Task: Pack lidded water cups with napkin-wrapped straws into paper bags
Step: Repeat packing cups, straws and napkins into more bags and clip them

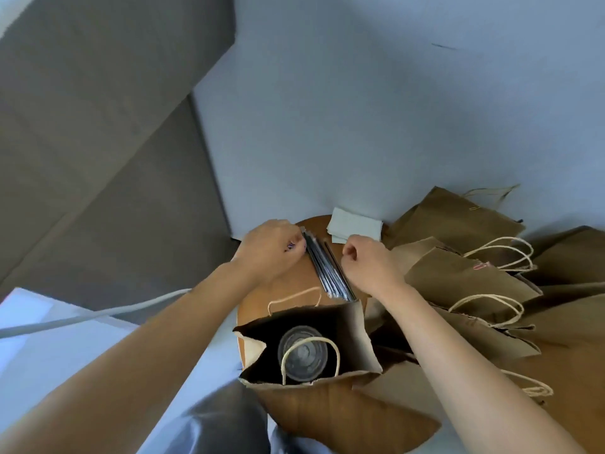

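A brown paper bag (357, 339) stands open on the round wooden table (288, 290), and a clear lidded cup (302, 353) stands upright inside it. Behind the bag lies a bundle of dark wrapped straws (322, 273). My left hand (271, 249) grips the far end of the bundle with curled fingers. One single straw (332, 257) lies just right of the bundle. My right hand (366, 260) is curled with its thumb and fingers pinching at that straw. A stack of pale folded napkins (355, 227) sits behind the hands.
Several flat paper bags with twine handles (474, 276) are heaped to the right, spilling over the table. A pale wall (360, 126) rises right behind the table. A white cable (98, 316) runs along the left, over grey floor.
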`<state>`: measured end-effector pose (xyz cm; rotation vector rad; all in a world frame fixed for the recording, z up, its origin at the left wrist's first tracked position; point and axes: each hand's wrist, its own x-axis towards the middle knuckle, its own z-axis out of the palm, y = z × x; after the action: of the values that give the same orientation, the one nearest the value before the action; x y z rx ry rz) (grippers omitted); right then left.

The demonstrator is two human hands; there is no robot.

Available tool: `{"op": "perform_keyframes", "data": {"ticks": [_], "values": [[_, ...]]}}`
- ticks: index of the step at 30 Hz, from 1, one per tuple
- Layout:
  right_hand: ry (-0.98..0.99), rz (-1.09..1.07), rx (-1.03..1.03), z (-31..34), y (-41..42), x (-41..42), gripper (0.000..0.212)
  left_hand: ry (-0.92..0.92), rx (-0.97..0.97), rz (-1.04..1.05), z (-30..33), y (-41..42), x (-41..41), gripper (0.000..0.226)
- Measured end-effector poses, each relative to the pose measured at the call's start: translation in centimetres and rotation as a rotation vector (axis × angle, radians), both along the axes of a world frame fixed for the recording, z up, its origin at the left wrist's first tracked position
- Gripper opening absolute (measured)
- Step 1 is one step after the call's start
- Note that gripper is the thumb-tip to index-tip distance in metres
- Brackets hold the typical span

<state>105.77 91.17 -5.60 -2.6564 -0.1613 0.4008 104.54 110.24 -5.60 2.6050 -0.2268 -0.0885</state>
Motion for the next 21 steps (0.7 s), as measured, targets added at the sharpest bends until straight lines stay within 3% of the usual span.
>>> {"op": "perform_keyframes", "data": {"ticks": [6, 21], "values": [[0.125, -0.08, -0.01, -5.3, 0.6, 7.2, 0.019, 0.299, 0.087, -0.104, -6.3, -1.3, 7.7, 0.029], [0.302, -0.518, 0.023, -21.7, 0.5, 22.6, 0.043, 0.54, -0.087, -0.143, -15.9, -5.8, 23.0, 0.022]]}}
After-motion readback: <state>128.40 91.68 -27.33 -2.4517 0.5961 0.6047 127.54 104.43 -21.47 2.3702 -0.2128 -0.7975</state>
